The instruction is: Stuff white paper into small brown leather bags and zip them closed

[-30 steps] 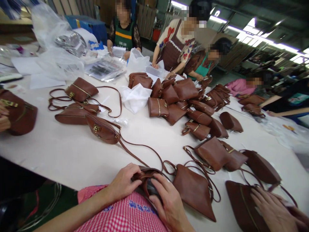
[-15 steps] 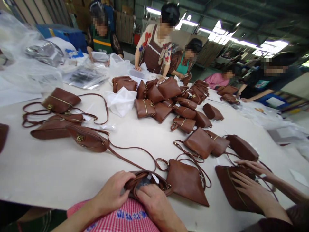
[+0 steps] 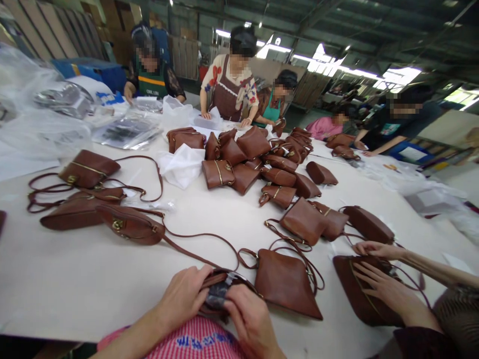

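Note:
A brown leather handbag (image 3: 245,283) with its mouth open sits at the table's near edge against my checked apron. My left hand (image 3: 187,289) is closed around its left rim, thumb toward the opening. In the mouth of the bag shows a dark, shiny plastic-wrapped packet (image 3: 216,297). My right hand (image 3: 251,315) has its fingers curled and pinches at the packet's right side; the fingertips are partly hidden. Just right of the bag lies a flat brown pouch-shaped bag (image 3: 282,281) with a thin strap.
Brown bags with long straps (image 3: 130,224) lie to the left. A heap of similar bags (image 3: 243,154) fills the table's middle, beside white tissue (image 3: 181,167). At right, a co-worker's hands (image 3: 381,286) rest on another bag. Several people stand across the table (image 3: 93,279).
My right hand has drawn back a little from inside the bag, and more of the dark packet shows. The co-worker's far hand at right has shifted left and now pinches near the bag's edge.

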A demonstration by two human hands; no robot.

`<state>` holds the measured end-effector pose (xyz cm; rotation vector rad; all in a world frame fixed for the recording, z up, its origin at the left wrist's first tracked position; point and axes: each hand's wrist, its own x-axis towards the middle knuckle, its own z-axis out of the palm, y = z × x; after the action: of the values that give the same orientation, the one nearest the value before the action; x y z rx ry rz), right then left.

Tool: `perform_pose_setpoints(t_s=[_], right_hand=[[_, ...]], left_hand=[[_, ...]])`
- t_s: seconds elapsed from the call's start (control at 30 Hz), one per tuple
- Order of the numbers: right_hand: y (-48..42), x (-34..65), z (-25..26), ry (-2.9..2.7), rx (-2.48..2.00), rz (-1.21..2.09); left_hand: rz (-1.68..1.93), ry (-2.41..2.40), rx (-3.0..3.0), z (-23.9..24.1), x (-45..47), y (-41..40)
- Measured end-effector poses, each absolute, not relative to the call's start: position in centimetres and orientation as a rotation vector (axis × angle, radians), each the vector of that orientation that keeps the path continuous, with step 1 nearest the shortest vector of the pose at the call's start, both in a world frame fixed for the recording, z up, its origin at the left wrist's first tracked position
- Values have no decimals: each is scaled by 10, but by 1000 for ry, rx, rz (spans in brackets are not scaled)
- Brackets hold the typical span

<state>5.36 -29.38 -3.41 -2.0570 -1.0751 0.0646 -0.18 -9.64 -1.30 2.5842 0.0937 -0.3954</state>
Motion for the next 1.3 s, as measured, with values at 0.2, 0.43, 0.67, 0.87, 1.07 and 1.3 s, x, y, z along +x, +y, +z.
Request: perform_pose_setpoints(t_s=[0.2, 0.43, 0.67, 0.87, 1.07, 1.3], right_hand=[[-310, 80, -43, -865, -2244, -151], [-290, 82, -39, -849, -1964, 2], [-280, 79, -28, -628, -1879, 80], [-272, 82, -25, -534, -1878, 168], [-280, 91, -16, -542, -1894, 164], [-300, 93, -18, -794, -2133, 137]], left_hand=[[-218, -117, 2745, -5, 3, -102], [-145, -310, 2496, -11, 22, -112], [-84, -210, 2413, -9, 35, -116], [-123, -291, 2510, -21, 37, -121], [-162, -385, 2393, -17, 40, -99], [-241, -264, 2137, -17, 9, -56]])
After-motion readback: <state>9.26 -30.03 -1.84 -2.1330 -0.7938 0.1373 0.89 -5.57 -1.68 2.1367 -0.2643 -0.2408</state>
